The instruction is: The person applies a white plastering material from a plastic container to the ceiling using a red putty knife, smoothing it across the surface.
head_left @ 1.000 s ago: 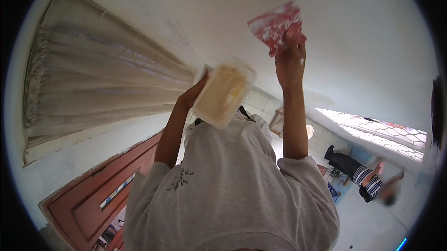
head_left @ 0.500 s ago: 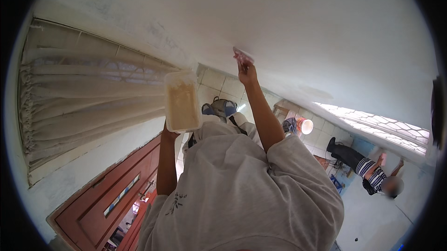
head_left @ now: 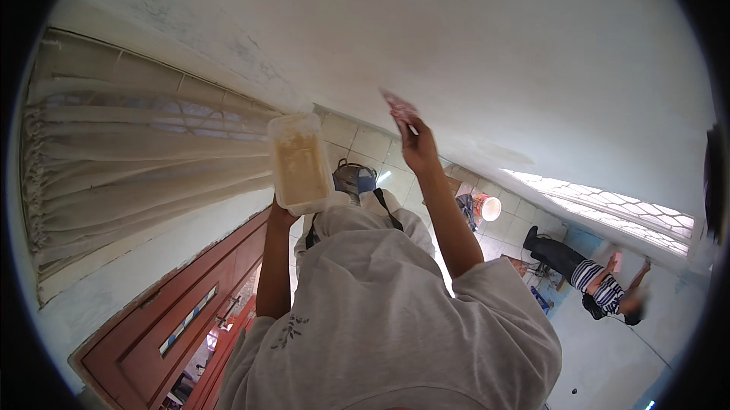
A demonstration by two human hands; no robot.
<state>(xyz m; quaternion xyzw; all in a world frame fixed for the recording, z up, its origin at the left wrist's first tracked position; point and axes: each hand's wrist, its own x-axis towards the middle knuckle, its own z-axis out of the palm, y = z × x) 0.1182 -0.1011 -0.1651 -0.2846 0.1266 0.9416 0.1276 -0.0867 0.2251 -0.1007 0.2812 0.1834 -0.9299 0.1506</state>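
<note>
My left hand holds up a translucent rectangular plastic tub by its near end. Beige paste or residue coats the inside of the tub. Stretched out in front, my right hand pinches a flat reddish-and-white piece, smeared by motion, so whether it is a scraper is not clear. That piece is close to the pale wall; contact with the wall cannot be made out.
A curtained window and red door are on the left. Below lie a dark bag and tiled floor. An orange-and-white bucket stands right of me. Farther right, a person in stripes reaches toward a wall.
My right hand has swung right and closer to me with the flat reddish piece, whose angle has changed. The tub stays in my left hand, tilted slightly differently. The whole view has shifted a little.
</note>
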